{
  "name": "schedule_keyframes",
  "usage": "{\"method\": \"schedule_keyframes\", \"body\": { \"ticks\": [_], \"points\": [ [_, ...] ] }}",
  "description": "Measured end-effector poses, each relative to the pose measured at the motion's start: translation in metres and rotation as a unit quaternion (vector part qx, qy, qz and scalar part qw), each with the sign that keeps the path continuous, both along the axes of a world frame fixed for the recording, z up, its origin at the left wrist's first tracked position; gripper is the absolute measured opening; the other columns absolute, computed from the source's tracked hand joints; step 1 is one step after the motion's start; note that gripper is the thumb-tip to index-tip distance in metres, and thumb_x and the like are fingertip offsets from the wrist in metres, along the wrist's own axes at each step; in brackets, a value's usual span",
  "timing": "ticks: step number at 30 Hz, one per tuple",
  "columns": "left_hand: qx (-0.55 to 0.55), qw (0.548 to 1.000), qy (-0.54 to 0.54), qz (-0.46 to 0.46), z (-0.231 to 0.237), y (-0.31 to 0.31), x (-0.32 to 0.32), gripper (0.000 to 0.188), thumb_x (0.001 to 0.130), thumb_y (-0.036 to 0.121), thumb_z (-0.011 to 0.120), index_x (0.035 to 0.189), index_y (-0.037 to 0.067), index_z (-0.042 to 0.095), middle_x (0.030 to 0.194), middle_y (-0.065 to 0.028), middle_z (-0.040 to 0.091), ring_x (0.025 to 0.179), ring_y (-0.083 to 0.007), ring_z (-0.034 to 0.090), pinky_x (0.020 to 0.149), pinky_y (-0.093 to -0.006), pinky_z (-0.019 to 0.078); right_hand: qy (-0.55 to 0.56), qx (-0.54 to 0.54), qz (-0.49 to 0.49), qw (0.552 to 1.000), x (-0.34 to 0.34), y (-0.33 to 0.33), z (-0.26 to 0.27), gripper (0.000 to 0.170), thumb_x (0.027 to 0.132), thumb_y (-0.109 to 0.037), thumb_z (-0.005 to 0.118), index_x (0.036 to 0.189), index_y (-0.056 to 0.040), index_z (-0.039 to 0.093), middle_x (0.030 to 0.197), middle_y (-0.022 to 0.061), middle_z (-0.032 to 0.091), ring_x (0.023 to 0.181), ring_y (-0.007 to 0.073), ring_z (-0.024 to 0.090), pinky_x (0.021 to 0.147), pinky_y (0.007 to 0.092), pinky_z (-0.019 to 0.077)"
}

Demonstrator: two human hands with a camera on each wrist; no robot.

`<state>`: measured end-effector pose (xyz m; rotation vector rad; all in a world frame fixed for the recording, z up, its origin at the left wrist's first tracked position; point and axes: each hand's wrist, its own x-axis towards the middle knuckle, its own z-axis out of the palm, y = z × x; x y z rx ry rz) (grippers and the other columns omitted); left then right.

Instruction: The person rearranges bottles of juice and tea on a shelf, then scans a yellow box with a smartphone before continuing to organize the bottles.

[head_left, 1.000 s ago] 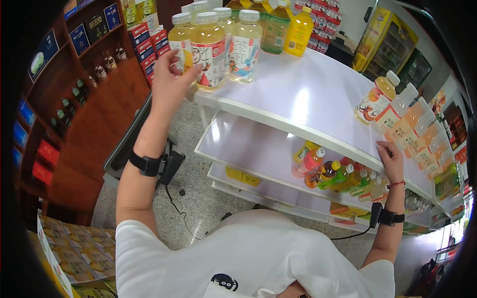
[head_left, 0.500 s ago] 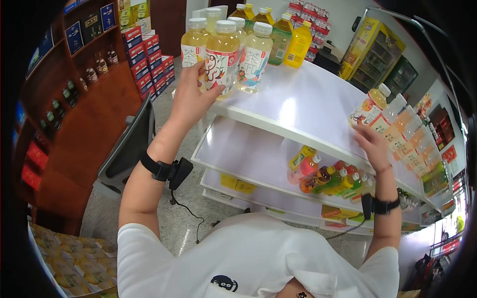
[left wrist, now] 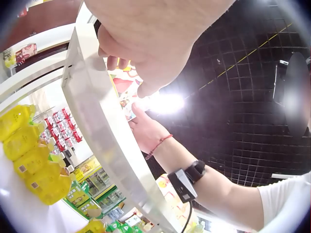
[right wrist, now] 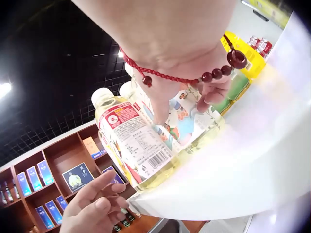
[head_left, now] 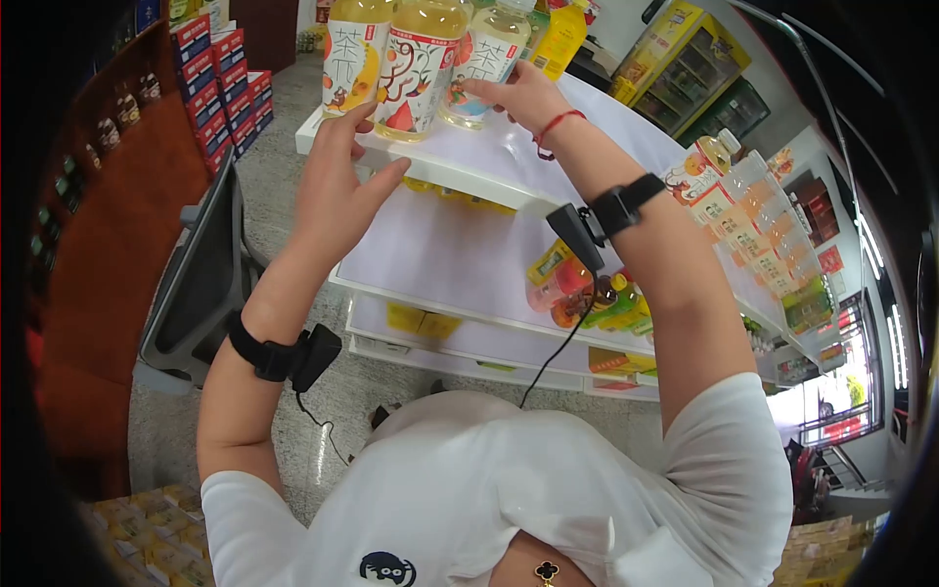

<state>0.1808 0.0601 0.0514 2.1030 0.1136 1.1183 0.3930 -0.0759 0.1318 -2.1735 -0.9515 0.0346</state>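
Observation:
Clear bottles of pale yellow drink with white labels stand at the left end of the white shelf top (head_left: pixel 469 161). My right hand (head_left: pixel 528 98) holds the rightmost of them, a bottle with a blue picture on its label (head_left: pixel 479 68); the thumb lies on one side and fingers on the other (right wrist: pixel 182 97). Beside it stands a red-topped label bottle (head_left: pixel 416 73), and left of that a banana label bottle (head_left: pixel 350 59). Around the front bases of these two, my left hand (head_left: pixel 342 186) has loosely bent fingers and a spread thumb. Its fingertips overlap the banana label bottle in the head view.
A yellow bottle (head_left: pixel 559 44) stands behind the row. To the right, more drink bottles (head_left: pixel 748 230) line the shelf top. Coloured bottles (head_left: pixel 587 289) fill part of the lower shelf. A dark chair (head_left: pixel 201 274) stands at the left, with stacked red boxes (head_left: pixel 201 88) beyond.
The right hand has crossed from the right end of the shelf to the rightmost bottle of the left group and now holds it. The left hand has slid lower on the bottles. The view has shifted.

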Motion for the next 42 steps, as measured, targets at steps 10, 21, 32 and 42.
{"method": "schedule_keyframes", "body": {
  "ticks": [10,21,32,42],
  "points": [
    [0.031,0.997,-0.007,-0.067,0.012,-0.021,-0.014,0.053,0.078,0.019,0.071,0.125,0.005,0.052,0.104,-0.0104,0.056,0.085,-0.0206,0.053,0.075,-0.0324,0.0475,0.09,0.037,0.018,0.995,0.018,-0.046,0.001,0.042,0.076,-0.036,0.079,0.097,-0.0046,0.061,0.086,0.0001,0.064,0.068,0.0055,0.053,0.062,0.0209,0.0432],
    [0.082,0.985,0.072,-0.136,0.043,-0.098,0.048,0.065,0.079,0.03,0.07,0.133,0.004,0.047,0.118,-0.0107,0.058,0.089,-0.0185,0.053,0.079,-0.0313,0.047,0.075,0.039,-0.017,0.996,0.051,-0.17,-0.005,0.052,0.073,-0.039,0.079,0.102,-0.0001,0.059,0.083,0.0054,0.065,0.07,0.0104,0.057,0.062,0.0235,0.0459],
    [0.122,0.963,0.202,-0.131,0.081,-0.144,0.143,0.082,0.071,0.038,0.076,0.133,-0.005,0.043,0.13,-0.0247,0.051,0.119,-0.0326,0.052,0.098,-0.0367,0.0425,-0.045,0.044,-0.011,0.998,0.035,-0.221,-0.008,0.053,0.079,-0.03,0.072,0.121,-0.0012,0.056,0.101,0.0062,0.064,0.078,0.0115,0.058,0.069,0.0258,0.0475],
    [-0.017,0.954,0.212,-0.213,0.066,-0.161,0.194,0.056,0.066,0.027,0.082,0.112,0.003,0.061,0.097,-0.01,0.067,0.081,-0.0175,0.063,0.074,-0.0287,0.0496,-0.148,-0.046,-0.075,0.985,0.032,-0.364,-0.023,0.019,0.084,-0.017,0.065,0.098,-0.0054,0.07,0.081,0.0069,0.067,0.071,0.0132,0.061,0.069,0.0265,0.049]
  ]
}}
